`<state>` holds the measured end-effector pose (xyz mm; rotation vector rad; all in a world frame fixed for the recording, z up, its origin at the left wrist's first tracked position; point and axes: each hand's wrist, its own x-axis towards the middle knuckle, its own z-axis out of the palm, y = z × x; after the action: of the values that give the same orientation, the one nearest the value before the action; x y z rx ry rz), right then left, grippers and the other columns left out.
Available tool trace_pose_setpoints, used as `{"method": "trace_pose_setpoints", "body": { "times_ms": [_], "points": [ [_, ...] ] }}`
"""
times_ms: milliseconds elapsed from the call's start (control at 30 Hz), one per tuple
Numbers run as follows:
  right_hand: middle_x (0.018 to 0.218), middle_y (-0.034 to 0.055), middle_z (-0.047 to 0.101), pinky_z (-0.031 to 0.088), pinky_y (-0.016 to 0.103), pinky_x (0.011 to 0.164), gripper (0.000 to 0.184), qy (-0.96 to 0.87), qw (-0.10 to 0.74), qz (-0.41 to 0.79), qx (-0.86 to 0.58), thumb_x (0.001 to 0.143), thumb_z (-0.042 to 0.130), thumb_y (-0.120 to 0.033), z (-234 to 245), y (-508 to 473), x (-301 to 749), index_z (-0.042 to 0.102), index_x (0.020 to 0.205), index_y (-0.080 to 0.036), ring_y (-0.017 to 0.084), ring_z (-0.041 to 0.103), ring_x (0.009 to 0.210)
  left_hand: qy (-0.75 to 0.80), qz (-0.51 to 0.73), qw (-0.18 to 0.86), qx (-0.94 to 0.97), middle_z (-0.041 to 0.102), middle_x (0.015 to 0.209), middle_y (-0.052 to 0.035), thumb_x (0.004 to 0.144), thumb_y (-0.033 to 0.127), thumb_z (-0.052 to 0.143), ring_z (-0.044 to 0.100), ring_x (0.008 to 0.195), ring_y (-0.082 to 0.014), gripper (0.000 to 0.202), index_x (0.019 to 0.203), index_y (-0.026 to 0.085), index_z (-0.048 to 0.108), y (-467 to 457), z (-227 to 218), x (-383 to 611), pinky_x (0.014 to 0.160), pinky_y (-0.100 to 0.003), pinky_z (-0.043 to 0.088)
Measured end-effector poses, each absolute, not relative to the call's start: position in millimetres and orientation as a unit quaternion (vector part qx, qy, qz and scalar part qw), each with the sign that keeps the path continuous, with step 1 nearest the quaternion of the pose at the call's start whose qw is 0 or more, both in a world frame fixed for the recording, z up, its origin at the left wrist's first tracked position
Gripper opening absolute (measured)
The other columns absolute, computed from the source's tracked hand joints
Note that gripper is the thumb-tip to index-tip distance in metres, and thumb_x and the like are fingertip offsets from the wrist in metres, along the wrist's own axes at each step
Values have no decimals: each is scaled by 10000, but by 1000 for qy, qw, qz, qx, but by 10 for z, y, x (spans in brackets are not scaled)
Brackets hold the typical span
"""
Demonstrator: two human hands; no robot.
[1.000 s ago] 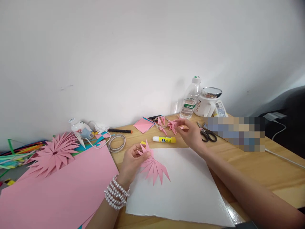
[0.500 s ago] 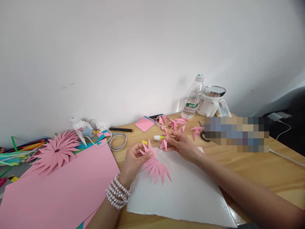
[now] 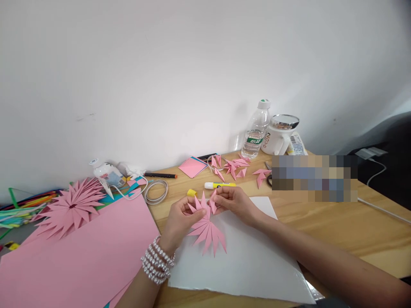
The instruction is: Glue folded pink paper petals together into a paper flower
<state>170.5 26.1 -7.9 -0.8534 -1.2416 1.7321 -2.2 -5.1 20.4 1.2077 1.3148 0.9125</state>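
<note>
My left hand (image 3: pixel 186 216), with a pearl bracelet at the wrist, pinches the upper left of a pink folded-paper star (image 3: pixel 210 235) above a white board (image 3: pixel 250 261). Between the closed fingertips of my right hand (image 3: pixel 234 203) is a small pink folded paper piece (image 3: pixel 212 202), held against the star's upper right edge. Whether the two are joined I cannot tell. Just beyond the hands lies an uncapped glue stick (image 3: pixel 220 185), its yellow cap (image 3: pixel 192 193) to the left.
Several folded pink pieces (image 3: pixel 236 167) lie near the wall, beside a water bottle (image 3: pixel 256 132) and a white mug (image 3: pixel 278 139). Scissors (image 3: pixel 269 179) rest at right. At left are a finished pink paper star (image 3: pixel 72 205), pink sheets (image 3: pixel 86 256) and a coiled ring (image 3: pixel 156 191).
My right hand has brought the folded paper piece left and down to the star's edge. The view has shifted slightly, and the glue stick now shows fully.
</note>
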Motion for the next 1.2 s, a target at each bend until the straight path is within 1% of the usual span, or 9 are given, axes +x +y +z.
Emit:
{"method": "trace_pose_setpoints", "body": {
  "times_ms": [67,200,400,500,600,800,967,1100,1200],
  "points": [
    [695,15,647,519,310,694,308,-506,403,686,-333,669,683,-431,-86,261,1702,625,759,-142,126,606,636,555,381,536,510,579,604,19,614,276,715,470,507,-72,221,722,139,580,-48,197,-28,468,-176,345],
    [788,35,671,486,300,714,304,-527,380,694,-312,672,697,-388,-91,262,1713,661,844,-140,135,605,703,559,379,529,514,591,620,16,622,277,709,489,527,-78,214,721,137,581,-48,194,-39,489,-181,364],
    [767,28,669,500,285,672,319,-516,378,695,-329,644,724,-368,-111,257,1722,653,857,-141,130,608,668,561,381,523,516,572,582,30,612,277,714,463,489,-70,212,696,142,574,-48,178,-28,451,-172,332],
    [736,18,665,512,278,640,301,-499,391,694,-342,618,744,-358,-124,230,1700,640,806,-147,129,611,635,563,385,514,520,557,557,39,604,271,720,445,458,-63,207,677,147,572,-44,156,-24,428,-170,313],
    [691,8,657,516,274,620,276,-487,407,692,-344,599,755,-356,-116,203,1678,639,743,-151,128,611,605,566,392,513,513,575,566,33,605,268,721,464,466,-67,204,674,147,573,-39,134,-22,432,-171,326],
    [735,37,690,510,303,673,316,-494,398,698,-332,568,769,-355,-109,199,1684,678,787,-145,154,631,656,564,409,523,490,620,582,12,574,272,745,529,502,-97,226,674,142,590,-42,122,-14,469,-196,381],
    [670,27,678,511,281,610,300,-477,410,683,-371,523,790,-344,-152,193,1669,661,702,-140,139,620,596,561,422,531,475,646,615,-11,575,268,748,561,552,-110,225,667,134,592,-57,122,8,524,-212,411],
    [616,11,664,524,280,606,286,-468,418,684,-373,512,797,-340,-154,176,1654,655,657,-139,137,624,572,559,427,537,466,622,565,10,558,274,756,526,500,-89,233,632,136,583,-65,154,33,492,-200,396],
    [616,12,665,529,285,605,321,-455,417,690,-379,462,814,-358,-145,161,1652,657,639,-140,141,623,560,567,431,532,459,578,510,32,538,286,767,478,442,-72,255,594,138,567,-70,173,45,448,-194,369]
  ]
}}
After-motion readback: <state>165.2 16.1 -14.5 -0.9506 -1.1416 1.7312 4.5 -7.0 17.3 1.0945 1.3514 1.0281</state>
